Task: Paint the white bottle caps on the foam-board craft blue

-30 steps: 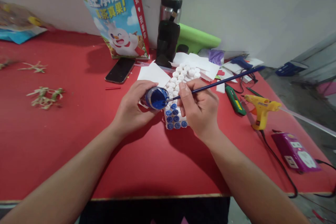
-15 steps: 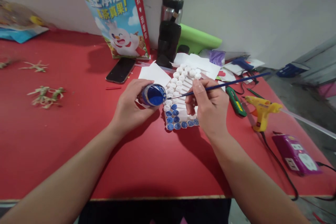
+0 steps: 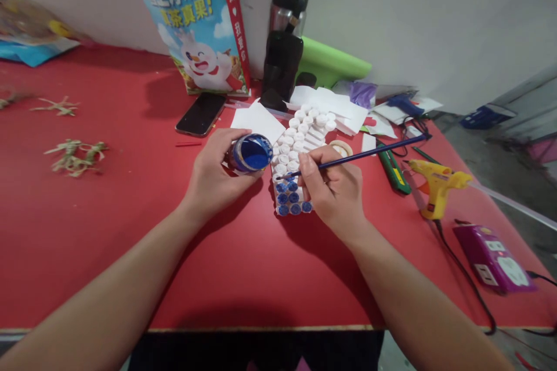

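Head view, starting at your far left: dried plant scraps (image 3: 73, 156) lie loose on the red table (image 3: 130, 232), well apart from where you work. Farther in, a dark phone (image 3: 201, 114) lies flat in front of a printed carton (image 3: 198, 23) that leans against the wall.

Your left hand (image 3: 213, 177) has its fingers closed round a small jar of blue paint (image 3: 249, 153). You hold it tipped on its side with the open mouth turned toward your right hand, which looks meant to give the brush a short trip to the paint. It hangs just beside the left edge of the cap board (image 3: 300, 156), a white card covered with rows of small round caps; the nearest rows are already blue and the farther ones are bare white.

Your right hand (image 3: 333, 191) pinches a long blue paintbrush (image 3: 361, 155) low on its shaft, pencil fashion, which probably gives you fine control. Its tip rests on a cap at the border between painted and unpainted rows, and the heel of the hand sits over the board's near right part.

Behind the board stand a black and steel flask (image 3: 282, 52) and a green roll (image 3: 331, 64). To the right lie a green utility knife (image 3: 394, 167), a yellow glue gun (image 3: 437, 182) and a purple power strip (image 3: 494, 258).
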Demonstrator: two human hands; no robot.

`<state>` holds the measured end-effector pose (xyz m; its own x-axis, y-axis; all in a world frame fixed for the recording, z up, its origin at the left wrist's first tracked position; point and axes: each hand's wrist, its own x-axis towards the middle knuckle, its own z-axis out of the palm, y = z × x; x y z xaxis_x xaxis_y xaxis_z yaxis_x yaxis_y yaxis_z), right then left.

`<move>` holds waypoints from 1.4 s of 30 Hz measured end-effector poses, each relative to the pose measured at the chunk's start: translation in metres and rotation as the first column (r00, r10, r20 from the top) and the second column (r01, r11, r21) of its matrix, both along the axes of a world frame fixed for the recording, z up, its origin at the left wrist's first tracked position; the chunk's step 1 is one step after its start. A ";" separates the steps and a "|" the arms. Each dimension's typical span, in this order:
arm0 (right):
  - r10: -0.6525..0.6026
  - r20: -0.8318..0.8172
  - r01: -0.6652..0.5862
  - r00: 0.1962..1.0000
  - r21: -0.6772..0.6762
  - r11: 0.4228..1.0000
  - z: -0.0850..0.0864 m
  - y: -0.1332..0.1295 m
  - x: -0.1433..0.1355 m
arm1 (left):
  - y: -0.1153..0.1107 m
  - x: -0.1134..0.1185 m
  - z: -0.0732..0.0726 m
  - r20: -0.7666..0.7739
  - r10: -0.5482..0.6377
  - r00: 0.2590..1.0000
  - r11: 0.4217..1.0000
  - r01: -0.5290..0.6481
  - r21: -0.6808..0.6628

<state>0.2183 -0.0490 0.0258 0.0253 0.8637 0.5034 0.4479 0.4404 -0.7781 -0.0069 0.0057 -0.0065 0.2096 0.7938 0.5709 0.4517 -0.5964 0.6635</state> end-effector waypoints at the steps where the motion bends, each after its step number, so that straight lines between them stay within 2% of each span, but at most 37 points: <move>1: 0.007 0.015 -0.007 1.000 0.000 1.000 0.000 0.000 -0.001 | 0.000 0.000 0.000 0.000 0.001 1.000 1.000 -0.001 -0.002; 17: 0.012 0.074 -0.012 0.997 -0.007 1.000 -0.005 0.000 -0.001 | 0.000 0.001 0.001 -0.002 0.017 1.000 1.000 -0.017 -0.019; 42: -0.067 0.045 0.065 0.997 0.054 0.996 -0.003 0.002 0.006 | 0.000 0.000 0.001 0.007 0.004 1.000 1.000 -0.004 -0.020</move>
<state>0.2241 -0.0467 0.0226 0.0568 0.8333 0.5499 0.5125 0.4483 -0.7324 -0.0067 0.0054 -0.0051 0.2028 0.8057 0.5565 0.4495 -0.5815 0.6780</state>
